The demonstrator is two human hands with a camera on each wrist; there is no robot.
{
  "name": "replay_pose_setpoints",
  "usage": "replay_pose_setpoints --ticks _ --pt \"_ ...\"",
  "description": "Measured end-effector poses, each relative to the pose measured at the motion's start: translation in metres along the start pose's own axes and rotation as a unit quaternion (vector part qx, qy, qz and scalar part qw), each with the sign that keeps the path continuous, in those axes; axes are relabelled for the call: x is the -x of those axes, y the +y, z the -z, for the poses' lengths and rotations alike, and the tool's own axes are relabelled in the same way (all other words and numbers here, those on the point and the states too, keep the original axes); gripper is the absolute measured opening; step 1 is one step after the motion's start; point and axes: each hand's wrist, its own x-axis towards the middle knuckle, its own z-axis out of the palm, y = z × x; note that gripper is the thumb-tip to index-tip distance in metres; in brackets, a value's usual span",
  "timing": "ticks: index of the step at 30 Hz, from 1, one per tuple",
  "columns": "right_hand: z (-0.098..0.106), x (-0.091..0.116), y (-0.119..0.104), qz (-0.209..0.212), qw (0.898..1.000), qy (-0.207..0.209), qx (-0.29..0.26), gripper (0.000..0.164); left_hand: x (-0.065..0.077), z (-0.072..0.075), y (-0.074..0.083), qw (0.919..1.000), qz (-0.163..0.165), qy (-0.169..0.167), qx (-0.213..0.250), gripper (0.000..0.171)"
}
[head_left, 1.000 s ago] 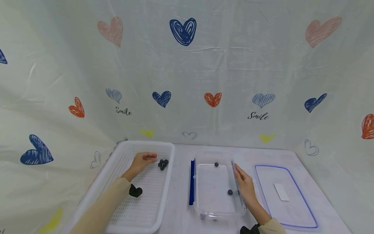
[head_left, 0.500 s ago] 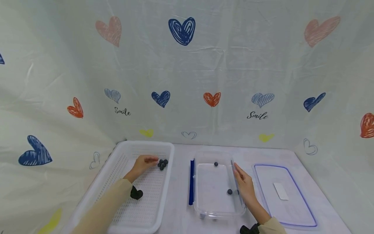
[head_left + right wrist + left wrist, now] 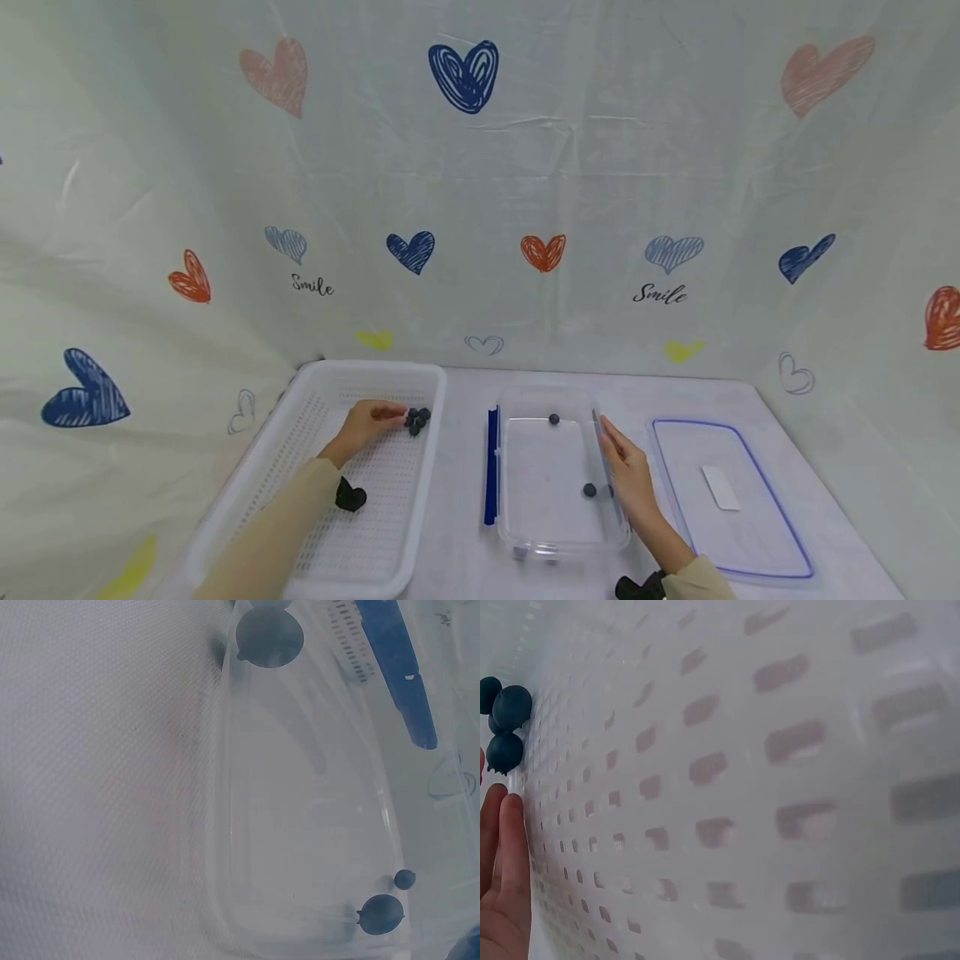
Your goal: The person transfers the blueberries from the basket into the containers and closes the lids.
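Note:
Several dark blueberries (image 3: 417, 420) lie clustered inside the white perforated basket (image 3: 442, 433), near its right wall. My left hand (image 3: 366, 429) reaches over the basket with its fingertips right beside the cluster. In the left wrist view, its fingers (image 3: 510, 832) look fairly straight, just short of the blueberries (image 3: 511, 709). My right hand (image 3: 628, 471) lies with straight fingers along the right wall of a clear plastic container (image 3: 551, 467). Inside that container are a blueberry (image 3: 554, 419) towards the back and another blueberry (image 3: 589, 490) towards the front right. The right wrist view does not show my right hand.
A blue latch flap (image 3: 492, 467) hangs from the container's left side. To the right, a clear lid with a blue seal (image 3: 738, 575) lies flat on the white table. A curtain printed with hearts (image 3: 463, 167) hangs behind the table.
My left hand has shifted slightly right, bringing its fingertips up to the blueberry cluster. My right hand and the container stay where they were.

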Motion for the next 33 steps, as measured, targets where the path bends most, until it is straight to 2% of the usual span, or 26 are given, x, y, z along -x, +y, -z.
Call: replay_pose_setpoints --ticks 15,25,33 --pt "-0.0003 -0.0004 0.0012 0.012 1.0 0.005 0.0 0.043 0.0001 -0.0049 -0.0005 0.9999 -0.006 -0.007 -0.004 0.022" --pt "-0.0005 -0.0015 0.0016 0.02 1.0 0.003 -0.009 0.044 0.0011 -0.0085 0.0034 1.0 0.0 0.006 -0.008 0.021" --pt "-0.0005 -0.0009 0.0002 0.014 1.0 0.003 -0.006 0.043 0.0015 -0.009 0.0023 0.9996 -0.022 0.01 -0.013 0.02"
